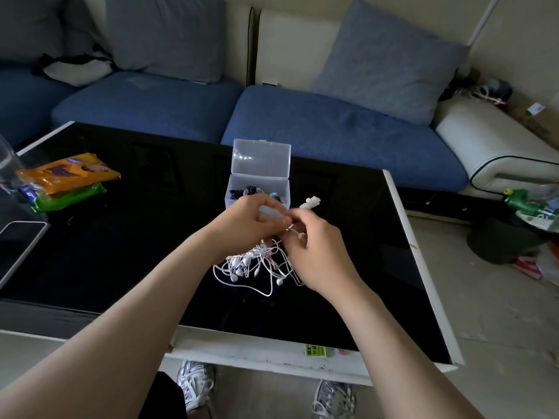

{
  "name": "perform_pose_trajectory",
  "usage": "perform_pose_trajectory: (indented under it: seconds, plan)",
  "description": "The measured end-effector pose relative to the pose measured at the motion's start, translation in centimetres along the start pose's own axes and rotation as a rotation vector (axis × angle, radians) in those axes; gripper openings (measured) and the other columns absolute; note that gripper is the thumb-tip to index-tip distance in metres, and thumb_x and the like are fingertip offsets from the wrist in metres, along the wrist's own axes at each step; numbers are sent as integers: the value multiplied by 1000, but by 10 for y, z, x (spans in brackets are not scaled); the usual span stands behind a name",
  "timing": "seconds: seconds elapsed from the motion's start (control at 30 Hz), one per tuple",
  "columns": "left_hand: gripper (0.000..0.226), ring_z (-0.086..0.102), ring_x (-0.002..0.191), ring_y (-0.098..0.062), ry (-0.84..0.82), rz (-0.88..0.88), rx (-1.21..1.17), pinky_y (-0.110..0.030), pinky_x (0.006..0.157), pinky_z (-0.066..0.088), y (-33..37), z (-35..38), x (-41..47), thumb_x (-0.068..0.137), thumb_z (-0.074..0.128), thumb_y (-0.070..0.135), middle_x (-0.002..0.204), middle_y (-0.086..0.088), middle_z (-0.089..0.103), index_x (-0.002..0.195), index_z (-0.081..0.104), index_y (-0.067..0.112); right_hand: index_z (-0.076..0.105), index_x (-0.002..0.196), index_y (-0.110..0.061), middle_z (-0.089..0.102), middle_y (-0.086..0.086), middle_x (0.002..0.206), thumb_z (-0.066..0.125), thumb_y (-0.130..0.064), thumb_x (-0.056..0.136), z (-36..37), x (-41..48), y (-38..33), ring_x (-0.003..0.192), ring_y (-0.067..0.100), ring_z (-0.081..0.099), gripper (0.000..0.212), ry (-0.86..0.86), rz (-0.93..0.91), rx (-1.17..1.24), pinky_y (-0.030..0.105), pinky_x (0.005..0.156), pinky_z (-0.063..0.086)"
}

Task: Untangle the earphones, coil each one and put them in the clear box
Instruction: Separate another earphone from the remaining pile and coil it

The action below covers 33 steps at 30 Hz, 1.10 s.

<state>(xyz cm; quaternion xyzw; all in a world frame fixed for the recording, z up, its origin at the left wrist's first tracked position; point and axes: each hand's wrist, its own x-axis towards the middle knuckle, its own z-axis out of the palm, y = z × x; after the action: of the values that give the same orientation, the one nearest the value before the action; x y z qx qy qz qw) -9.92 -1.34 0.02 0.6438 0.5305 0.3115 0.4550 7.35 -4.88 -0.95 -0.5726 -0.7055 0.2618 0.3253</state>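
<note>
— How do the 2 hands sit?
— Over the black table (121,261), the left hand (252,219) and right hand (316,257) meet, fingers curled, pinching cord of the tangled white earphones (257,266) trailing below them.
— The clear box (242,184)?
— Just behind the hands, lid up; its dark contents are partly hidden by the left hand.

earphones (257,264): white cords knotted in a loose tangle, top pinched between left hand (257,219) and right hand (314,252), loops and buds spread on the counter (121,252) | clear box (258,182): stood just behind the tangle, lid swung open, dark coils (246,192) seen inside
</note>
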Motion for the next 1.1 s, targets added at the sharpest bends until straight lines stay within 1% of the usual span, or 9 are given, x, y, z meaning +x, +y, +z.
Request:
perform_pose_trajectory:
  seconds: [0.07,0.17,0.3,0.43,0.63,0.77,0.9,1.0,1.1]
  plan:
    - [25,71,73,-10,-46,-28,-37,-25,73,55,-1,-2,1,98,74,28,87,1,80,120,62,24,72,107,-15,69,2,92,53,-22,109,1,2,7,79,16,65,20,38,-33,-124,47,74,55]
    - [28,76,93,-16,-105,-36,-15,-33,91,61,-9,-5,2,96,68,3,102,-3,80,120,66,18,74,102,-15,63,5,98,56,-24,108,-3,6,11,90,24,64,22,102,-13,-200,49,82,54]
    - [58,64,110,-3,-177,12,471,-22,95,54,-27,-12,1,86,50,-11,122,11,70,124,72,27,76,104,-31,60,-2,108,70,-40,100,-13,4,15,100,23,61,11,43,83,-472,40,88,43]
    - [54,51,105,-10,-183,-29,669,-25,90,45,-47,-13,0,93,66,6,124,7,51,140,58,30,71,93,-24,70,-2,91,63,-32,103,-13,2,28,94,28,66,15,-88,244,-666,45,92,41]
    - [64,55,115,-16,-268,-145,730,-33,97,50,-66,-14,3,86,84,33,138,3,56,142,52,35,64,112,-22,66,2,106,62,-34,103,-16,-3,35,115,32,55,15,-274,332,-825,51,102,34]
    - [73,53,128,-19,-311,-174,774,-39,106,49,-68,-10,4,84,81,40,142,3,52,148,47,29,61,95,-19,63,-2,95,64,-12,98,-12,-4,38,96,25,61,8,-397,327,-795,46,94,37]
    - [56,56,112,-17,-251,-115,750,-35,94,53,-63,-5,6,81,79,37,121,5,54,130,54,26,72,104,-13,65,8,113,53,1,96,-12,-6,32,98,29,70,24,-550,319,-645,43,85,61]
    - [33,55,104,-14,-151,25,650,-25,84,48,-57,2,9,82,75,24,113,6,54,111,58,26,76,108,-18,56,2,111,47,6,96,-11,-3,28,90,22,65,40,-636,307,-562,32,71,55]
    - [22,57,106,-7,-194,53,610,-16,83,43,-57,10,10,94,65,22,117,12,60,115,66,27,74,93,-11,63,4,99,48,-4,99,-11,1,26,86,25,57,28,-574,242,-587,29,66,46]
